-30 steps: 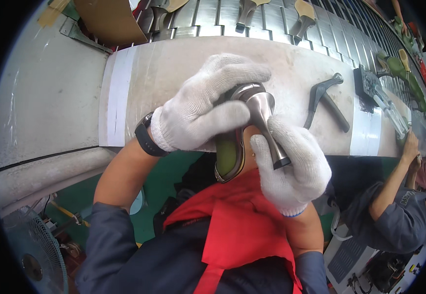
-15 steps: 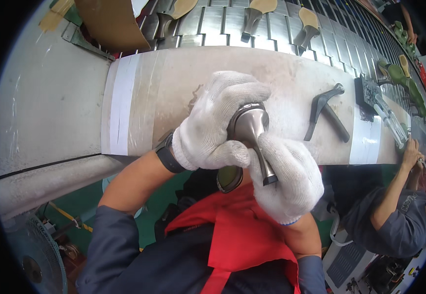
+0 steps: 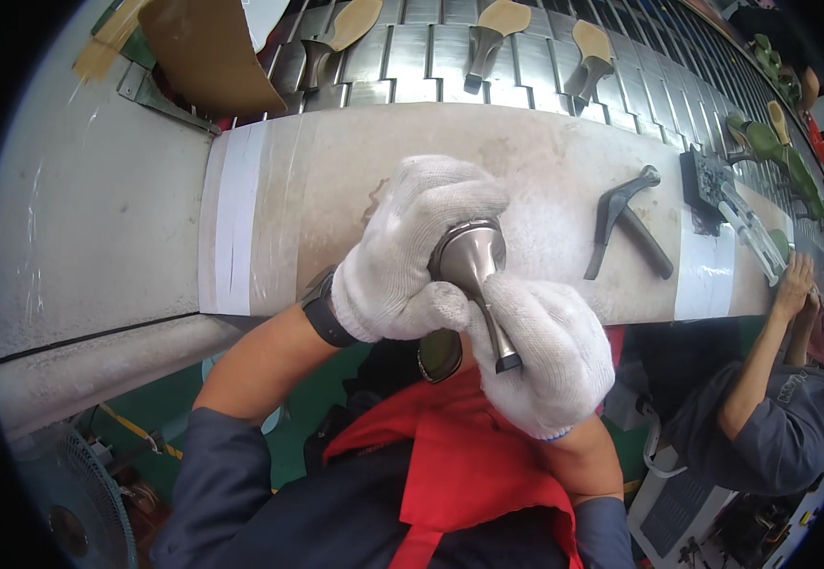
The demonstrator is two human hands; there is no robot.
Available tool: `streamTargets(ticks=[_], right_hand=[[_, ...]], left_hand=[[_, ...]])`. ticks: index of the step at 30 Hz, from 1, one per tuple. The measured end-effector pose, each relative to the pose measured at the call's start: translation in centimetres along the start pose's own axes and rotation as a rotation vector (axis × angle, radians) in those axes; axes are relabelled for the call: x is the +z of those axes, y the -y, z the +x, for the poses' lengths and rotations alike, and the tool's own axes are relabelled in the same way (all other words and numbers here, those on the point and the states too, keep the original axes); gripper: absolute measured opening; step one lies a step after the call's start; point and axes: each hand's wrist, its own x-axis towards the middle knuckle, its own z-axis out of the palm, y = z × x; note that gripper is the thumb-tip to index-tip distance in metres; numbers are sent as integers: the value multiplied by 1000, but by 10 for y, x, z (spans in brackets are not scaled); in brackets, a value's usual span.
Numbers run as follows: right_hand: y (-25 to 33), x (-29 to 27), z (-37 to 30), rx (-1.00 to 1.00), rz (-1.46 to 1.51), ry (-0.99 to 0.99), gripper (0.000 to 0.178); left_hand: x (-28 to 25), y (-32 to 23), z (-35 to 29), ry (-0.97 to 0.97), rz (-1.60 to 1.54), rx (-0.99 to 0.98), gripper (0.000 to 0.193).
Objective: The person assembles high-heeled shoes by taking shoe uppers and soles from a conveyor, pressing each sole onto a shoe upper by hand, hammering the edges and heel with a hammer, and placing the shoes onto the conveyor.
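Here, closest in, the right hand (image 3: 549, 356) has its fingers wrapped around the thin stem of a metallic high heel (image 3: 474, 275), whose tip points down toward the chest. Its long axis runs up and away into the left hand (image 3: 412, 256), fingers clamped over the broad top. Beyond both lie the counter (image 3: 336, 161) and dark pincers (image 3: 625, 223), off right.

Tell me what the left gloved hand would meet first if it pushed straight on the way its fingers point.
Likely the grey pincer tool on the pale workbench. The left hand, gripping a high-heeled shoe, points right along the bench; depth is unclear.
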Motion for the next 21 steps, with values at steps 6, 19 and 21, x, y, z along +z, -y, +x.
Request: streamTargets(ticks=[6,19,21], right_hand=[[-3,5,3,-23,-15,-13,51],[-16,-25,57,177,-170,287,27],[-15,-30,64,263,-307,472,27]], left_hand=[[2,-1,5,-17,-27,5,86],[13,12,53,42,-453,-471,34],[16,21,51,48,-428,-427,40]])
